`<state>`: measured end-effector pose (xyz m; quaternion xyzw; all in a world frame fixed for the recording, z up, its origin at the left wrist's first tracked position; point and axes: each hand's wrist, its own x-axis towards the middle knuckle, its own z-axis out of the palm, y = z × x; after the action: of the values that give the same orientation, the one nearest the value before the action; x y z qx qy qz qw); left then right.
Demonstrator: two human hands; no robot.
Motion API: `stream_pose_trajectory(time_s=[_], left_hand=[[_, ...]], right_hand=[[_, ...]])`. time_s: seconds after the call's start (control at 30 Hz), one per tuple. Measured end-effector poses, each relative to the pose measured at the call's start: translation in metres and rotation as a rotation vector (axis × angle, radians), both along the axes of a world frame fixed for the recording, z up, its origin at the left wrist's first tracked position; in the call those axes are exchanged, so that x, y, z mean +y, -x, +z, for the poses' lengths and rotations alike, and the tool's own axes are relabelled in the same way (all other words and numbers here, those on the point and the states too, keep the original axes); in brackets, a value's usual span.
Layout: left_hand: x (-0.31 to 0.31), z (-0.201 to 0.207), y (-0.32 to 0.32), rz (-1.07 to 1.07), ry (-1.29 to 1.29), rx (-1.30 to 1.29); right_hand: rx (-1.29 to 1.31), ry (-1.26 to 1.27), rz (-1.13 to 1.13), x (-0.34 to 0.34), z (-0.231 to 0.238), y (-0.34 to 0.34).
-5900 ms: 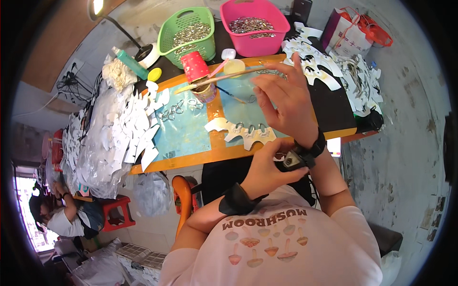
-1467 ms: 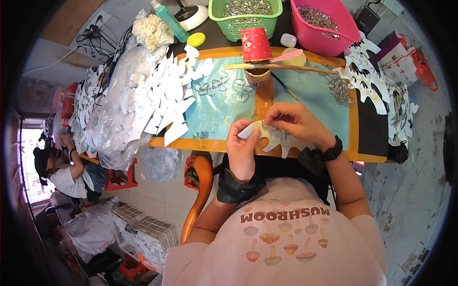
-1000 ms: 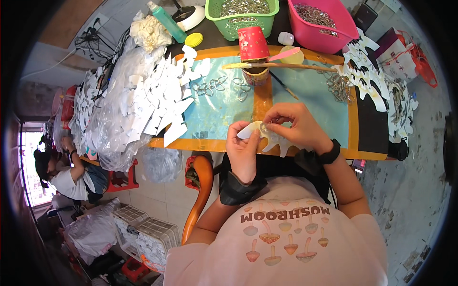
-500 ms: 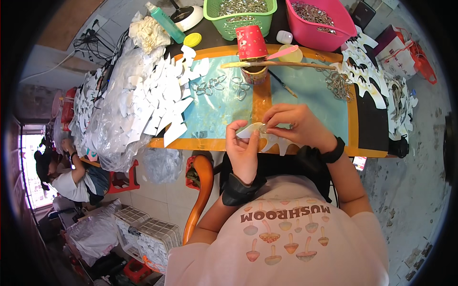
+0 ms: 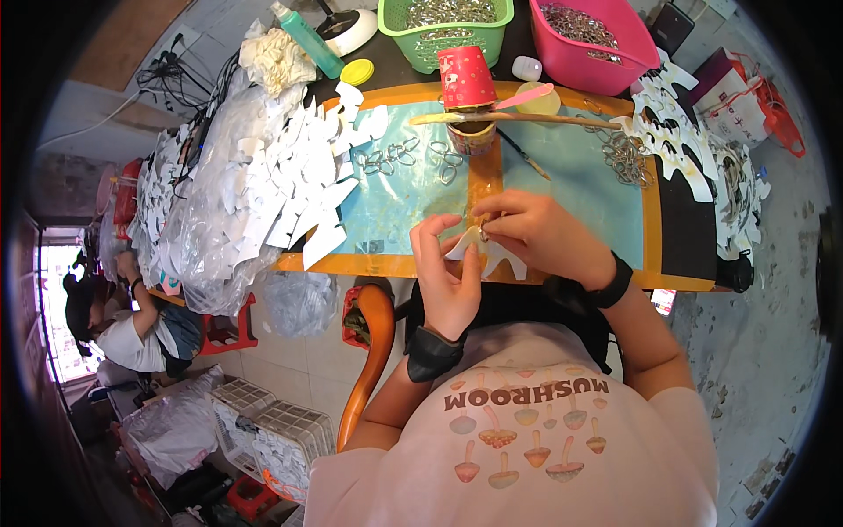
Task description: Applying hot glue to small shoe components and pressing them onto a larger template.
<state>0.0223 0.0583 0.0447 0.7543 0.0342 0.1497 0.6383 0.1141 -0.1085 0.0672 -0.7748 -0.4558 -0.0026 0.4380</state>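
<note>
- Both hands are pinched together on a small white paper cutout (image 5: 492, 256), held right at the near edge of the table (image 5: 562, 274) — close in to the person's chest.
- Left hand (image 5: 448, 279) holds the cutout from its left side, fingers upright and thumb pressed on the paper.
- Right hand (image 5: 536, 233) is curled over the top, fingertips nipping the upper edge. There may be a tiny metal bit in that pinch, but it's too small to tell.
- Straight beyond the grip: a tin with a red paper cup (image 5: 466, 77) upside down on top, and a long wooden stick (image 5: 518, 119) lying across it.
- Beyond and left of the grip — loose metal rings (image 5: 395, 160) on the blue mat (image 5: 571, 167), then a big heap of white cutouts (image 5: 299, 176).
- Far side from the grip: a green basket (image 5: 450, 26) and a pink basket (image 5: 593, 39), both filled with metal pieces.
- Right of the grip, more rings (image 5: 625, 158) in a pile.
</note>
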Motion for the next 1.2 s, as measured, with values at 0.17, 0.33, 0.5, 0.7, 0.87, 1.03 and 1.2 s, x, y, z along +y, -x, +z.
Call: stream_pose_trajectory(time_s=[0.17,0.33,0.5,0.7,0.87,1.03,1.2], left_hand=[[0.000,0.003,0.010,-0.005,-0.135,-0.017],[0.015,-0.016,0.025,-0.112,0.235,0.161],[0.036,-0.015,0.049,-0.123,0.439,0.052],[0.056,0.001,0.047,-0.009,-0.004,-0.115],[0.046,0.003,-0.004,-0.123,-0.581,-0.231],[0.037,-0.018,-0.015,-0.149,-0.582,-0.011],[0.024,-0.019,0.005,-0.089,-0.682,-0.064]], right_hand=[[0.585,-0.208,-0.058,0.003,-0.015,0.003],[0.863,-0.267,-0.060,0.014,-0.036,0.009],[0.653,-0.087,-0.080,0.038,-0.035,0.028],[0.221,0.097,-0.172,0.024,-0.020,0.008],[-0.117,0.300,-0.094,0.032,-0.017,-0.010],[-0.123,0.347,-0.252,0.041,-0.013,-0.002],[0.101,0.258,-0.356,0.041,-0.021,0.016]])
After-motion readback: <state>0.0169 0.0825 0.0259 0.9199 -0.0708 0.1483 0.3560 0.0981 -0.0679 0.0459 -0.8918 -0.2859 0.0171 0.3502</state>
